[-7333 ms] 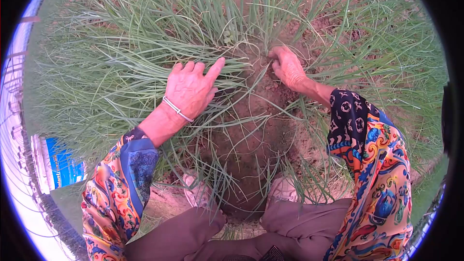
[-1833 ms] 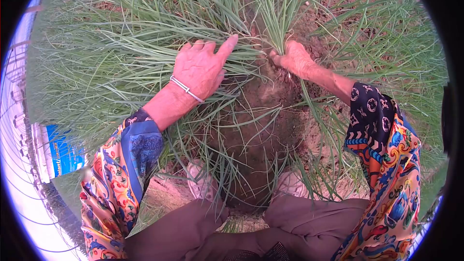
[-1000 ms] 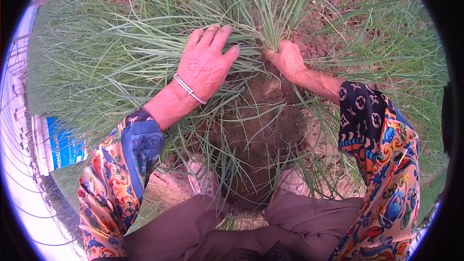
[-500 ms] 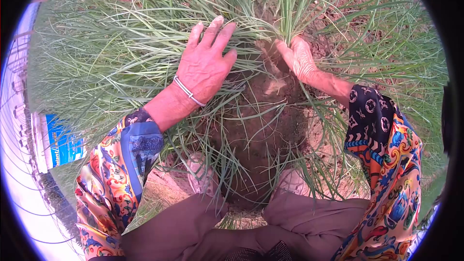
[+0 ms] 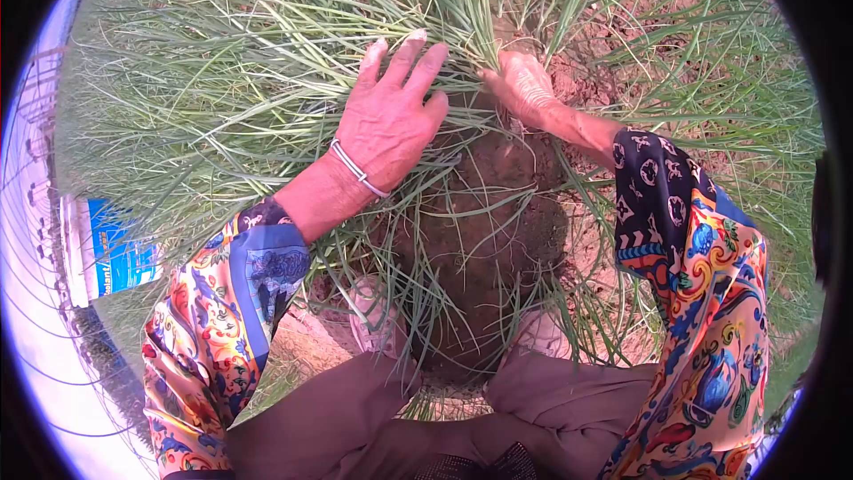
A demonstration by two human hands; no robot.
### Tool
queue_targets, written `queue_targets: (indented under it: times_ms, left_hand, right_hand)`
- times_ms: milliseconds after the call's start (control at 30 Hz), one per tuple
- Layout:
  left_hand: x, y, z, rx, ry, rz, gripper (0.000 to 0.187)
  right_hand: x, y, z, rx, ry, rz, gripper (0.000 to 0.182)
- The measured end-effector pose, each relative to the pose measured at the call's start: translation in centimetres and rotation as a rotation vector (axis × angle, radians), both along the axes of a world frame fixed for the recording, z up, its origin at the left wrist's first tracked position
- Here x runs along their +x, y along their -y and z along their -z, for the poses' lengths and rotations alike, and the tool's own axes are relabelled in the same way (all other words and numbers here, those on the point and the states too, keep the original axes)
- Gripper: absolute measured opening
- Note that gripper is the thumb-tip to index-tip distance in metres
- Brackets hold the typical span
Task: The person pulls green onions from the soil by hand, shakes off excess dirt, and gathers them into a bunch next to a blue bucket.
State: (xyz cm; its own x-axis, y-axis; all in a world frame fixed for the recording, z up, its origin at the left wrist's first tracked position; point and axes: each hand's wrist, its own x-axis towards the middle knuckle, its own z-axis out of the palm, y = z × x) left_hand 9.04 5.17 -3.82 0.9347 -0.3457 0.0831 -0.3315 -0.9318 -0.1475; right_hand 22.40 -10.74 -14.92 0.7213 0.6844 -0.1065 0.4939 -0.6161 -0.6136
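My left hand, a bracelet at its wrist, lies with fingers spread on the long green leaves and presses them to the left. Near the base of an upright clump of thin green stems is my right hand, its fingers closed around the lower stems at soil level. Dark bare soil lies below both hands, with loose green leaves strewn over it. The right fingertips are partly hidden by stems.
My knees and shoes frame the soil patch at the bottom. A blue and white package stands at the left edge. Dense green leaves grow on the right, over reddish soil.
My right hand has moved left, closer to my left hand, and the stems by it lean more to the left. My left hand has shifted slightly right.
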Motion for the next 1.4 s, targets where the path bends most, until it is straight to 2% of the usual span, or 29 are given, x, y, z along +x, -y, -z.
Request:
queue_targets:
  times_ms: [100, 233, 267, 400, 500, 633, 667, 767, 800, 900, 1067, 1200, 1333, 1400]
  left_hand:
    - [-0.3, -0.3, 0.0, 0.005, -0.022, -0.001, 0.019]
    - [-0.3, -0.2, 0.0, 0.005, -0.028, -0.002, 0.017]
    - [-0.3, -0.3, 0.1, 0.004, -0.03, 0.002, 0.017]
    - [-0.4, -0.5, 0.3, 0.002, -0.024, -0.004, 0.016]
    - [-0.1, -0.8, 0.8, -0.007, -0.054, -0.005, 0.016]
    - [-0.5, -0.6, 0.4, 0.004, -0.031, -0.006, 0.017]
    - [-0.5, -0.6, 0.4, 0.005, -0.032, -0.003, 0.017]
    - [-0.2, -0.6, 0.4, 0.005, -0.022, 0.015, 0.016]
    - [-0.2, -0.5, 0.4, 0.009, -0.026, 0.014, 0.015]
    - [-0.1, -0.5, 0.5, 0.022, -0.032, 0.009, 0.014]
    - [0.0, -0.5, 0.5, 0.028, -0.022, 0.011, 0.014]
    - [0.1, -0.6, 0.6, 0.03, -0.028, 0.009, 0.014]
    - [0.1, -0.7, 0.7, 0.028, -0.029, 0.0, 0.014]
    - [0.1, -0.7, 0.7, 0.026, -0.021, 0.005, 0.014]
  right_hand:
    - [0.7, 1.5, 1.3, 0.163, -0.21, 0.036, 0.025]
    - [-0.2, 1.8, 1.5, 0.196, -0.202, 0.14, 0.028]
    - [0.0, 1.7, 2.1, 0.224, -0.095, 0.106, 0.029]
    - [0.3, 1.2, 0.2, 0.036, -0.156, -0.037, 0.026]
    - [0.8, 0.0, 2.0, 0.176, -0.112, -0.151, 0.026]
    - [0.8, -0.3, 0.3, -0.012, -0.068, -0.251, 0.027]
    - [0.8, -0.1, 0.9, 0.05, -0.05, -0.209, 0.026]
    - [1.1, 1.0, 0.5, 0.202, -0.372, -0.018, 0.025]
    - [1.1, 1.2, 0.3, 0.202, -0.389, 0.051, 0.026]
    - [1.5, 2.5, -1.9, 0.062, -0.099, -0.001, 0.027]
    - [0.5, 2.7, -0.6, 0.038, -0.181, -0.171, 0.028]
    - [0.9, 1.8, 2.0, 0.032, -0.117, -0.157, 0.032]
    - [0.5, 2.2, 0.5, 0.014, -0.147, -0.096, 0.028]
    - [0.2, 2.7, 1.7, 0.148, -0.174, -0.057, 0.027]
